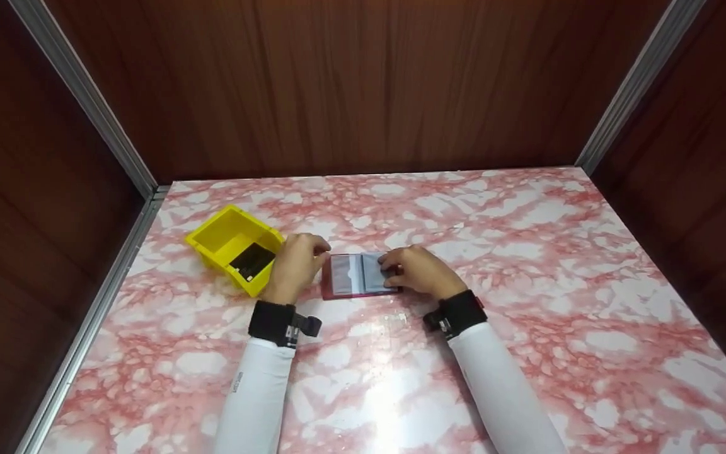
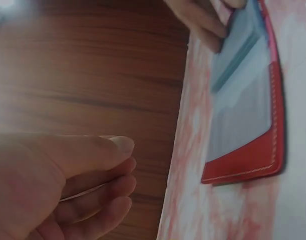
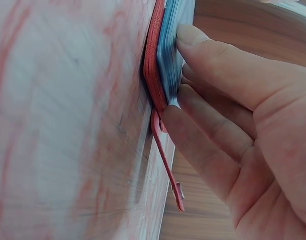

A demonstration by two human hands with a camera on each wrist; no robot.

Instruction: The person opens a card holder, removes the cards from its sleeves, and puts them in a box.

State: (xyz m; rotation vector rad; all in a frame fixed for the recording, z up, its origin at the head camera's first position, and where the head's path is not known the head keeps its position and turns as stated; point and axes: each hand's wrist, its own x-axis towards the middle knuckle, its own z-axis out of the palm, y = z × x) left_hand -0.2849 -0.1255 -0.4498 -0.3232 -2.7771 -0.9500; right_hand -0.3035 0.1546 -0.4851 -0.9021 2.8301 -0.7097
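Note:
A red card holder point(image 1: 327, 282) lies spread on the table with its clear plastic sleeves point(image 1: 343, 274) facing up. Most of the sleeves are stacked on its right half. My right hand point(image 1: 423, 271) grips that right side, the thumb on the top sleeve and the fingers at the edge, as the right wrist view shows. A thin red strap point(image 3: 165, 160) with a snap sticks out there. Just off the holder's left edge hovers my left hand point(image 1: 295, 268), fingers loosely bent and apart from it; I see nothing held in it.
Left of my left hand stands a yellow bin point(image 1: 212, 255), tilted in view, with a dark flat card-like item point(image 1: 253, 260) inside. The table point(image 1: 527, 366) has a red-and-white marbled top. Brown wood-grain panels point(image 1: 363, 88) enclose it at the back and sides.

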